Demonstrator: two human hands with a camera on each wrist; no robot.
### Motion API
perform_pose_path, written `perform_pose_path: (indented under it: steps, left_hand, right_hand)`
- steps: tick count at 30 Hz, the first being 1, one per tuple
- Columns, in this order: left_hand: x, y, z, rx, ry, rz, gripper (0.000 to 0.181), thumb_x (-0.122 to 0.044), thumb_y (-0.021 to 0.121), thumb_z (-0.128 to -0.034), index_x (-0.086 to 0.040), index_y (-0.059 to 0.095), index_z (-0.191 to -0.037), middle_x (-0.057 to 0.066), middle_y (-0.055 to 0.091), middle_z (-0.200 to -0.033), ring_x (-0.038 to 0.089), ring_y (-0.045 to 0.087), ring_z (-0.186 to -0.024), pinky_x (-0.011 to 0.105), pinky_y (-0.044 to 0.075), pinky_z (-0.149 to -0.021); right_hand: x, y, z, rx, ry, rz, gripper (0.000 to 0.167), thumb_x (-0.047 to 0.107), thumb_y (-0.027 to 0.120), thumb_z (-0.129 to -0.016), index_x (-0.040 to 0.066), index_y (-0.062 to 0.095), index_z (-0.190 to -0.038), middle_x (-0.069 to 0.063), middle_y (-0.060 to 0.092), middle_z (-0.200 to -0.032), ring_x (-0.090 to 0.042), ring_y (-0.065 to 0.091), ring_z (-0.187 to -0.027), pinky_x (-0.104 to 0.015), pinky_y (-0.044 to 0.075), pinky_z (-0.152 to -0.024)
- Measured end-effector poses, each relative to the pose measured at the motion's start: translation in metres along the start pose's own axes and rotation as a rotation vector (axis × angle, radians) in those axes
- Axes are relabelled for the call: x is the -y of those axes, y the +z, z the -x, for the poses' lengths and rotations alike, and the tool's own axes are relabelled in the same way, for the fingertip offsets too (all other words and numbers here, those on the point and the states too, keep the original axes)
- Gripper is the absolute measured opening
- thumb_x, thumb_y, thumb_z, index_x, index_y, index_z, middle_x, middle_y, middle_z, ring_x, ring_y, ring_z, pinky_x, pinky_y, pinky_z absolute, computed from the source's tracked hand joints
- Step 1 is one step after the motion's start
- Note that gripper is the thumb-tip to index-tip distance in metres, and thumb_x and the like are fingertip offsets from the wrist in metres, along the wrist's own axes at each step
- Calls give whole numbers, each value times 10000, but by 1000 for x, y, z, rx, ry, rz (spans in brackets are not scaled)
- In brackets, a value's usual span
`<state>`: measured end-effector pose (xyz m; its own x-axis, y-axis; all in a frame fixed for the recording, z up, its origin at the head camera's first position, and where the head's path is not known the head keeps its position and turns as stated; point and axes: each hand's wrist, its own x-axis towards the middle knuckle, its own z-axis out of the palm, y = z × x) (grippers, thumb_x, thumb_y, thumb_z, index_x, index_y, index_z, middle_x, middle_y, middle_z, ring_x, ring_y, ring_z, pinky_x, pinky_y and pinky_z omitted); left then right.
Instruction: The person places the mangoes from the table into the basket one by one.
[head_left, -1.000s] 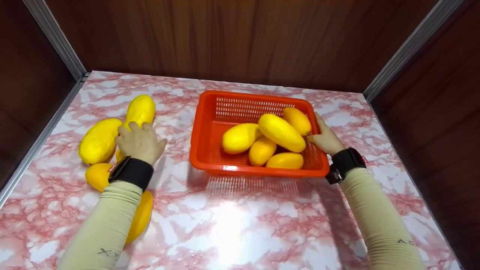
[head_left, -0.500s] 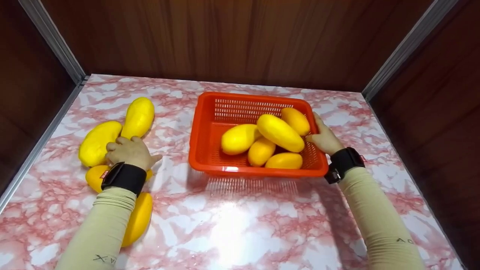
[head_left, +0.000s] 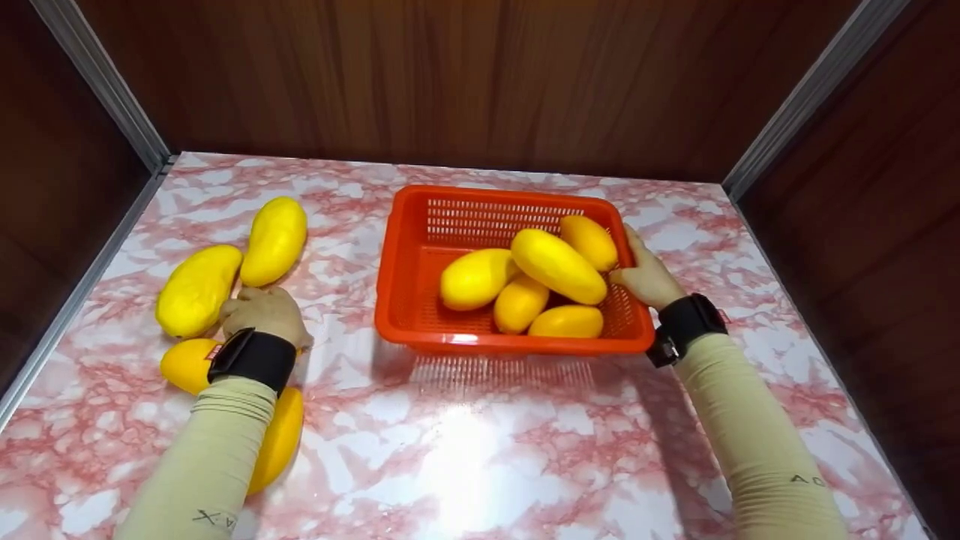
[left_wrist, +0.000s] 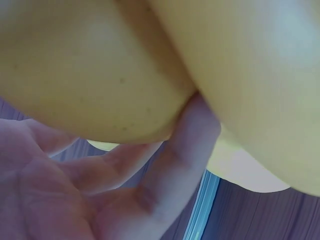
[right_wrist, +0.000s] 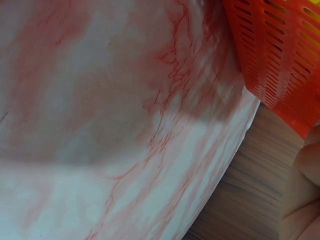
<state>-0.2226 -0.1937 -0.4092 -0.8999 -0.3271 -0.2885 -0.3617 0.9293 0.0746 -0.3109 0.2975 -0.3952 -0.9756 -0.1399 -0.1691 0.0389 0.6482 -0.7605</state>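
Brown wood-grain panels (head_left: 480,82) rise behind the red basket (head_left: 510,344), which sits on the pink-and-white tabletop (head_left: 360,465). Five mangoes (head_left: 559,266) lie in it, bunched toward its right wall. Left of the basket are the loose ones: a far mango (head_left: 274,241), a bumpy mango (head_left: 199,291) farther out, an orange mango (head_left: 186,365) nearer the person, and a near mango (head_left: 277,442) partly behind the left sleeve (head_left: 202,450).

What has just changed is the left hand (head_left: 268,315), left of the basket. A second ago its fingers lay over the far mango's near end; now it has drawn back, leaving that fruit uncovered, and the thumb that stuck out toward the basket has dropped. In the left wrist view a finger is wedged between two fruits, but I cannot tell whether the left grip has closed on either. Most likely the work has turned to the nearer fruit.

At the basket's right rim, the right hand (head_left: 651,281) keeps its grip, thumb inside, which should steady it; its load looks unchanged.
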Motion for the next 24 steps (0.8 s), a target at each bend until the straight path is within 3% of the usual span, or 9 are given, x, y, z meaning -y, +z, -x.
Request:
perform_pose_path:
  steps: [5,10,14,24]
  left_hand:
    - [3,0,-3,1,22,-28,760,-220,724,-751,215,417,-1294,503,438,-1152,629,502,-982,650,472,-850]
    - [6,-4,-3,40,102,-76,863,-274,716,-768,308,339,-1283,479,534,-1154,573,569,-1001,686,432,-863]
    - [7,-7,-2,68,159,-71,817,-257,697,-783,303,363,-1276,435,555,-1181,516,598,-1015,694,413,-879]
    - [6,-6,0,43,117,58,689,-202,689,-792,233,415,-1250,426,536,-1210,527,560,-1082,591,424,-967]
  right_hand:
    - [-1,0,0,-3,-3,8,990,38,560,-848,192,-63,-1601,-272,217,-1600,-385,435,-1267,-510,362,-1105]
    - [-1,0,-1,-9,-9,18,1001,33,563,-838,185,-69,-1600,-258,188,-1614,-380,410,-1293,-504,335,-1129]
    - [-1,0,-1,-7,-14,5,1000,36,568,-841,198,-60,-1602,-257,200,-1611,-379,408,-1289,-504,318,-1134]
    - [-1,1,-2,-9,-18,4,984,30,560,-840,166,-46,-1603,-259,206,-1608,-378,386,-1310,-508,292,-1153]
